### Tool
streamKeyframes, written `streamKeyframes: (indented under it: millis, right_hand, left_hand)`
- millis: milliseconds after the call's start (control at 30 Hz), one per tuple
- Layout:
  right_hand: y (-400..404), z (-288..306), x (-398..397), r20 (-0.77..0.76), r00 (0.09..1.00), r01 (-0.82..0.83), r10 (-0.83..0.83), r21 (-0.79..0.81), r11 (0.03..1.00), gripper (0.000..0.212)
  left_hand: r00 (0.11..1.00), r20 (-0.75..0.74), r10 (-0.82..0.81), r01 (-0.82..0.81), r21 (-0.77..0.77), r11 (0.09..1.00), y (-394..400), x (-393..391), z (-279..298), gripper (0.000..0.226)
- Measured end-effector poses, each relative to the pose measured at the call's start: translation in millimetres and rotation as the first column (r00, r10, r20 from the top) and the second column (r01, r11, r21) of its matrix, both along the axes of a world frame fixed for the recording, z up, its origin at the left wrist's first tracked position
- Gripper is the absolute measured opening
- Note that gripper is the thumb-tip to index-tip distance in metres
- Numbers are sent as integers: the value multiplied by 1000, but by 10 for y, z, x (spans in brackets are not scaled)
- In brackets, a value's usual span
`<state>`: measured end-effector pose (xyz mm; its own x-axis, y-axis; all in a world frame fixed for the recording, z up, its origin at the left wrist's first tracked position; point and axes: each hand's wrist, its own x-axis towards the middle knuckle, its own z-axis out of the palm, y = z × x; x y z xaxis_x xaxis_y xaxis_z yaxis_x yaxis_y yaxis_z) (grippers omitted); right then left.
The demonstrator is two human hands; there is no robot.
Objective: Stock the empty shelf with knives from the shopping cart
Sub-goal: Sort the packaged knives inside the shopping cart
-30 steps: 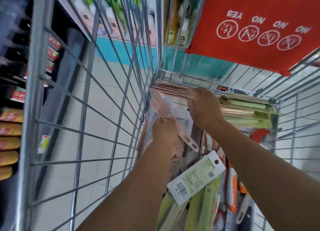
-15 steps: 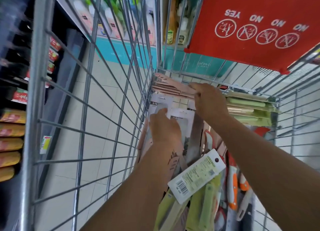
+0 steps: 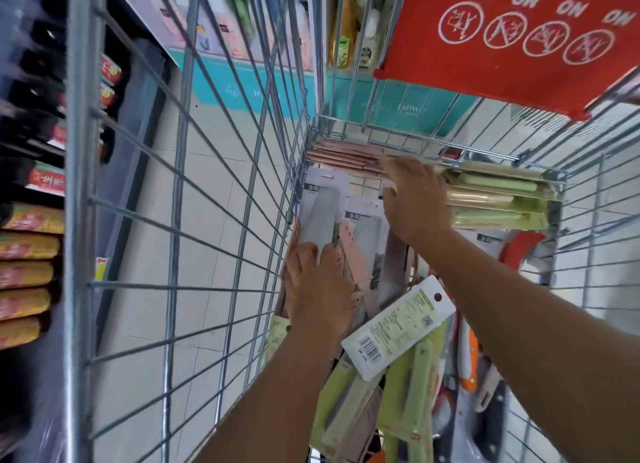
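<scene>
We look down into a shopping cart of thin, shiny steel wire that fills the frame, its red plastic flap at upper right. Packaged knives lie heaped on its floor at centre and lower right: flat glossy cards, pale green and pink handles. Our left hand at centre grips a carded knife with a broad grey blade, fingers curled over its lower end. Our right hand, fingers nearly straight, rests on stacked pink packs against the far wall.
</scene>
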<state>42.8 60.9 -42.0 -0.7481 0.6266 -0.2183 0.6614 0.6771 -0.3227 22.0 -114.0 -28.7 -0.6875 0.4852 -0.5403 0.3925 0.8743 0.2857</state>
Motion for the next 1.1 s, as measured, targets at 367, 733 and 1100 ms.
streamKeyframes:
  millis: [367, 733, 1100]
  right_hand:
    - [-1013, 17, 950, -71, 992, -117, 106, -181, 976, 14]
    - [-1198, 207, 1539, 21, 996, -80, 83, -142, 987, 14]
    - [-1439, 123, 1212, 60, 986, 165, -156, -220, 961, 28]
  left_hand:
    - [998, 62, -16, 16, 4, 1000, -314, 341, 22, 40]
    - [994, 75, -73, 76, -37, 996, -465, 531, 155, 67]
    - [994, -40, -100, 95, -94, 991, -401, 388, 179, 22]
